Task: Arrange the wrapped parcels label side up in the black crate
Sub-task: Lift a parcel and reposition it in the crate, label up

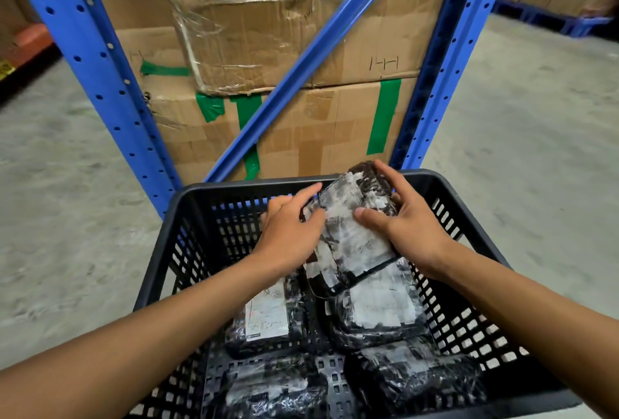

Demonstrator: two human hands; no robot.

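A black slotted crate (pixel 187 214) fills the lower middle of the head view. Above its far half a black wrapped parcel (pixel 351 234) with a white label facing up is held tilted. My left hand (pixel 291 227) grips its left edge, and my right hand (pixel 405 221) grips its right side with the thumb on the label. Below it lie several more wrapped parcels: one with its label up (pixel 268 318) at the left, one with its label up (pixel 378 311) at the right, and two nearer ones (pixel 412 381) with crumpled wrap, labels unclear.
A blue steel rack upright (pixel 100 76) and a diagonal brace (pixel 311 60) stand just behind the crate. Taped cardboard boxes (pixel 301 123) are stacked inside the rack. Grey concrete floor (pixel 522 137) lies on both sides.
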